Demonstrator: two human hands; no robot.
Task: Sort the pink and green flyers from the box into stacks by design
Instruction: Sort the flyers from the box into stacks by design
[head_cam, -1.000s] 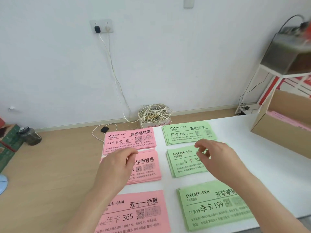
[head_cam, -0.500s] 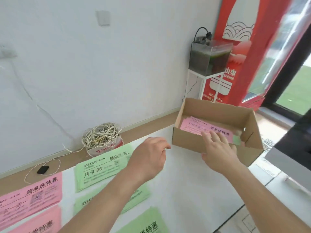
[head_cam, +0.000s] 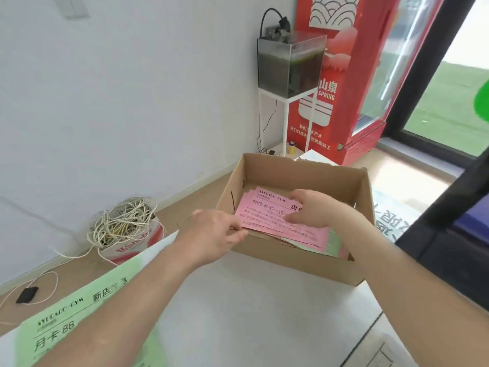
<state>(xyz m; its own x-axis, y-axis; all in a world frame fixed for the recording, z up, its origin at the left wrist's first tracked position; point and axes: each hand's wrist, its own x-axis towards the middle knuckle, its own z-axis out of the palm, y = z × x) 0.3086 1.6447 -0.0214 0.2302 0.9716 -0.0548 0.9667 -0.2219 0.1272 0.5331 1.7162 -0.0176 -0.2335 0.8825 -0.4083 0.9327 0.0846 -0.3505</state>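
Observation:
An open cardboard box stands on the white table. Inside lies a loose pile of flyers with a pink flyer on top and green flyers showing beneath it at the right. My right hand rests on the top pink flyer, thumb and fingers spread on its upper face. Over the box's front left wall, my left hand pinches that flyer's near left corner. A green flyer stack lies at the table's lower left, partly hidden by my left forearm.
A tub with a tangle of white cord sits on the wooden floor by the wall, and a black adapter lies left of it. A fish tank on a white stand and a red drinks fridge are behind the box.
My view swung right from the sorted stacks to the box. My right hand went deeper onto the top pink flyer. My left hand reached the box and took the flyer's corner.

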